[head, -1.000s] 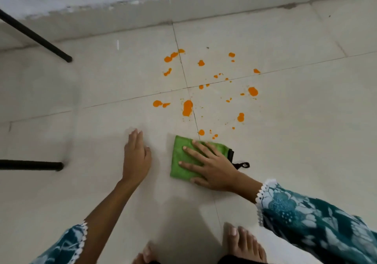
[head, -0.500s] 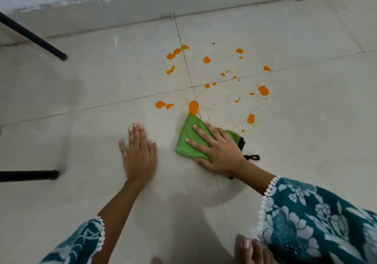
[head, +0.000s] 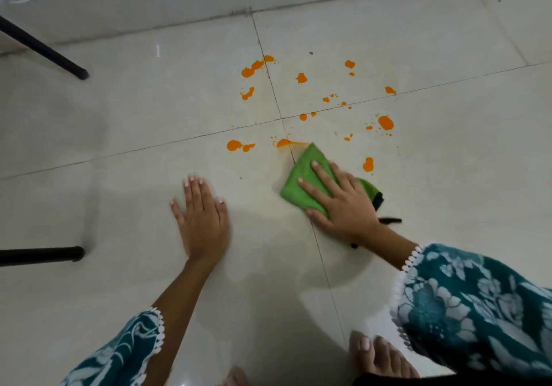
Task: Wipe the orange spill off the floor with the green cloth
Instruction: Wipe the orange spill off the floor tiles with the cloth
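Note:
Orange spill (head: 385,122) lies as several blobs and small drops scattered over the cream floor tiles, around a tile joint crossing. A folded green cloth (head: 304,173) with a black edge and loop lies flat on the floor at the spill's near side. Its far corner touches a smeared orange blob (head: 286,143). My right hand (head: 340,203) presses on the cloth with straight, spread fingers. My left hand (head: 201,215) rests flat on the bare tile to the left of the cloth, fingers straight.
Two black furniture legs stand at the left: one slanted (head: 44,48), one low (head: 41,255). A pale skirting wall (head: 268,0) runs along the far side. My bare toes (head: 379,358) show at the bottom edge.
My right hand has pushed the cloth forward from the near tile into the spill, wiping the nearest small drops and smearing the large blob. My left hand stayed planted.

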